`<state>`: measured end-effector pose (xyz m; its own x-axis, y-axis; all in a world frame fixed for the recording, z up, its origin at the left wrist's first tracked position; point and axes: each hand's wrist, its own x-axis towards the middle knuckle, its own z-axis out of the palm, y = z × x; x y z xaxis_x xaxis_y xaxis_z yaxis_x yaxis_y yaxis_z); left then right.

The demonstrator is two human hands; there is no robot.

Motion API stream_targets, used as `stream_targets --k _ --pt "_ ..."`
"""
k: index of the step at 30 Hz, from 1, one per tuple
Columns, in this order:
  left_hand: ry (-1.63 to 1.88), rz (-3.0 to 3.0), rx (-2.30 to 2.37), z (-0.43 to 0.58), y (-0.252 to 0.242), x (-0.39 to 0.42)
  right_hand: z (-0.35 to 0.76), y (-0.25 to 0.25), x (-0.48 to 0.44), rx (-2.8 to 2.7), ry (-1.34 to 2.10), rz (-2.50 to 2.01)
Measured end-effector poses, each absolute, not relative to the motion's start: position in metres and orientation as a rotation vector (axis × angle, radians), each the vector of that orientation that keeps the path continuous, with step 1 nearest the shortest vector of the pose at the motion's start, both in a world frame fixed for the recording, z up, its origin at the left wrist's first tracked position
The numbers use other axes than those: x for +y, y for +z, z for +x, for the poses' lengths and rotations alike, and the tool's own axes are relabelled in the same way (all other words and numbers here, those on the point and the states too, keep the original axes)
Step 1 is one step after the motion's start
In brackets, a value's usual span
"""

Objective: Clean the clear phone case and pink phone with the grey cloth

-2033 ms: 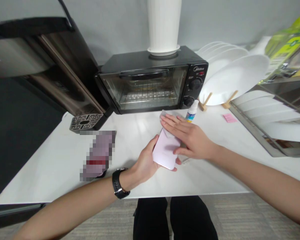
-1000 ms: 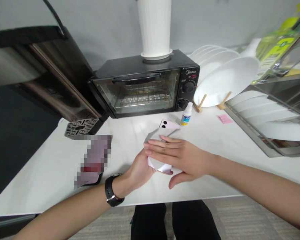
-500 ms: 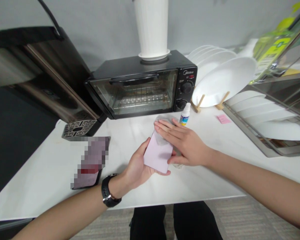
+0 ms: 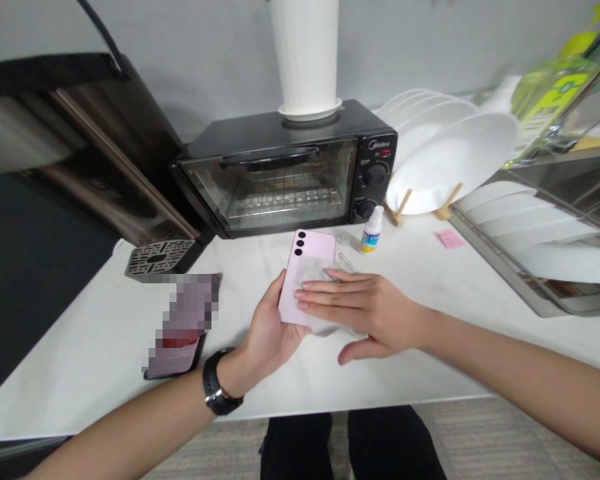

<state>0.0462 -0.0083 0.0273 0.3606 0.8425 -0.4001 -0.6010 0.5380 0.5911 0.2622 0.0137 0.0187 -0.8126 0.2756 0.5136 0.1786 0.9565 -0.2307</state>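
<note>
My left hand [image 4: 273, 327] is closed round the lower left side and back of a pink smartphone [image 4: 317, 243], its rear with three camera lenses facing up. Across the middle of that rear, my right hand [image 4: 360, 307] presses a thin grey cloth [image 4: 311, 268], fingers long and held together, thumb apart. Part of the cloth hangs past the phone's lower edge. Behind the right hand lies a clear plastic item, perhaps a phone case [image 4: 346, 262], partly hidden. A small white spray bottle [image 4: 371, 230] stands upright just beyond it.
A black toaster oven [image 4: 280, 187] stands at the back, a white pot [image 4: 307, 60] on top. Left are a coffee machine [image 4: 160, 260] and a second phone [image 4: 185, 327], partly blurred. White plates [image 4: 450, 167], a pink note [image 4: 451, 239] and a dish rack [image 4: 510, 280] are to the right.
My right hand has slid the cloth down from the phone's upper end to its middle, uncovering the camera lenses. The phone has shifted slightly up and left in my left hand.
</note>
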Motion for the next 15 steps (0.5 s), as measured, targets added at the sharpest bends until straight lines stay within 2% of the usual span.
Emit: stream_targets --k 6,15 --pt "0.729 0.448 0.679 0.045 0.021 -0.014 0.267 0.015 0.026 -2.469 0.102 -0.602" --pt "0.787 0.397 0.67 0.047 0.018 -0.023 0.251 0.018 0.001 -2.614 0.207 -0.176"
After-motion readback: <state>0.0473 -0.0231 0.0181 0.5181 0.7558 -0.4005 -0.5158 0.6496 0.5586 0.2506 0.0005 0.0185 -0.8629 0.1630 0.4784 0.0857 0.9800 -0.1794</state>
